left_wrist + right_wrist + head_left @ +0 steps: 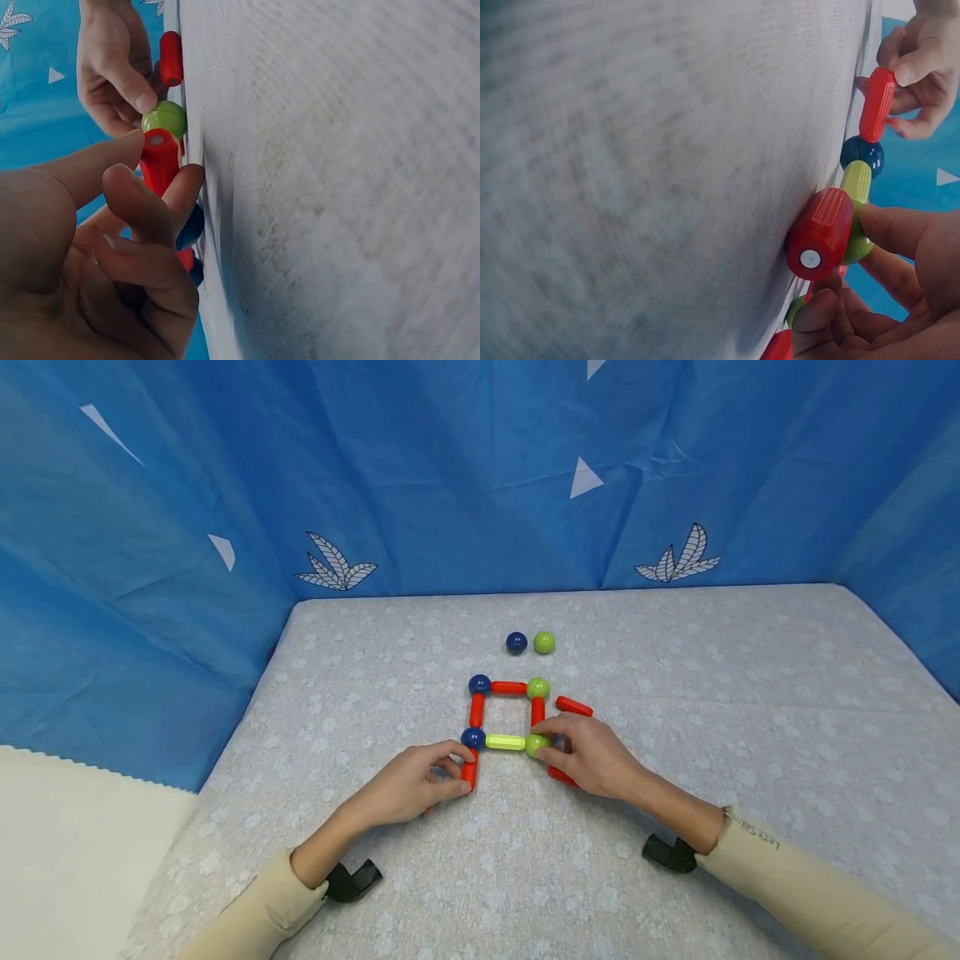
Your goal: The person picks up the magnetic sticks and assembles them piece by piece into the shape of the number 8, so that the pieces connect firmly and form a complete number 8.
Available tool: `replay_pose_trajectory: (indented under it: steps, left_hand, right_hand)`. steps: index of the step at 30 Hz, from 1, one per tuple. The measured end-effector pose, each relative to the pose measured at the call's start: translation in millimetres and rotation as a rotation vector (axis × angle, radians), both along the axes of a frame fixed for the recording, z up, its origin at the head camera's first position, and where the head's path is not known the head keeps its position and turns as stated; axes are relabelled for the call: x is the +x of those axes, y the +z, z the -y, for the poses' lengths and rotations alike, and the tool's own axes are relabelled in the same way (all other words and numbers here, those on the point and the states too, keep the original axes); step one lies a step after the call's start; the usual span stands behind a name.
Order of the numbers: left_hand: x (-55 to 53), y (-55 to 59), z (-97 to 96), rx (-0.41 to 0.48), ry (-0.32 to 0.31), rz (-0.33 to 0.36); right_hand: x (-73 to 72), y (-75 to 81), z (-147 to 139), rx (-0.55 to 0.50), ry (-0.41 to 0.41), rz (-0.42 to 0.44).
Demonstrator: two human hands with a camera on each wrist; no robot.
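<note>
On the table a square of magnetic rods and balls is laid out: two blue balls at its left corners, two green balls at its right, with three red rods and one yellow-green rod [505, 742] between. My left hand [416, 783] pinches a red rod [470, 773] by thumb and fingers; its far end meets the near blue ball [473, 738]. My right hand [596, 755] pinches the near green ball [536, 745], its thumb against the ball in the right wrist view. Beside that ball lies another red rod [821, 232], partly under the right hand in the head view.
Beyond the square sit a loose blue ball [516, 643] and a green ball [544, 642]. One red rod [574, 706] lies just past my right hand. A red tip [428, 811] shows below my left hand. Blue cloth [480, 477] hangs behind the table.
</note>
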State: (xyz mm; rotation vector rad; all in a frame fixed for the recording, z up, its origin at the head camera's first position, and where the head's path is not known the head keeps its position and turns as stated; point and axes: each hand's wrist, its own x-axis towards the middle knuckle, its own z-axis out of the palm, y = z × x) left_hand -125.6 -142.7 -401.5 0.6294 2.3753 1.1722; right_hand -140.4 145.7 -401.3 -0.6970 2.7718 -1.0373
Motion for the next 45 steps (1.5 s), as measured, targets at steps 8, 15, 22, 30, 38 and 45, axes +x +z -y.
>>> replay_pose_trajectory:
  steps: [8,15,22,30,38,45]
  left_hand:
    - [-0.5,-1.1,-0.1,-0.007,-0.01,-0.025]
    - [-1.0,-2.1,-0.1,0.0,-0.012,-0.012]
    - [-3.2,-2.9,0.2,-0.001,-0.021,-0.008]
    - [-7.7,-0.1,0.5,-0.015,-0.053,-0.037]
    - [-37.5,26.9,-6.6,-0.01,0.001,-0.107]
    - [-83.4,44.3,-28.6,0.056,0.106,-0.174]
  right_hand:
    - [-0.5,-1.1,-1,-0.006,-0.001,0.005]
    - [-0.4,-0.3,-2,-0.01,0.001,0.004]
    - [-0.7,-0.9,-2,-0.019,-0.002,-0.011]
    - [-0.9,-0.2,-3,-0.014,-0.002,0.005]
    - [-2.0,-1.4,-2,-0.011,-0.009,0.012]
    - [-0.7,-0.8,-1,-0.018,0.002,0.018]
